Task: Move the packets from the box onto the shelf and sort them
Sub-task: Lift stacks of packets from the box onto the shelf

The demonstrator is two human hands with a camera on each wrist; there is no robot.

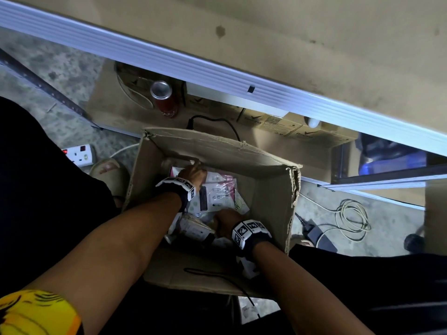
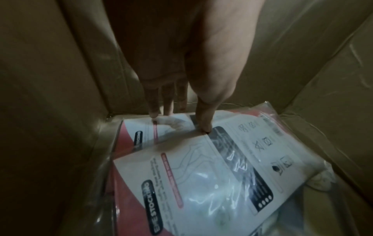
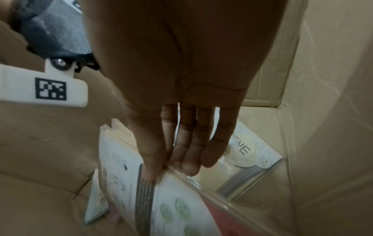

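Glossy plastic packets [image 1: 219,193] are lying loose inside the box [image 1: 271,189], looking light, floppy and slippery; left hand [image 2: 181,67] is resting straight fingertips on one, right hand [image 3: 181,89] is pinching another's edge.

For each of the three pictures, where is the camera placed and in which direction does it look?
Head: on the head, looking down into the cardboard box; both forearms, left hand and right hand show.
Left wrist: along the left hand at the packets.
Right wrist: along the right hand, whose fingers pinch a packet's edge.
All views share the box and the packets.
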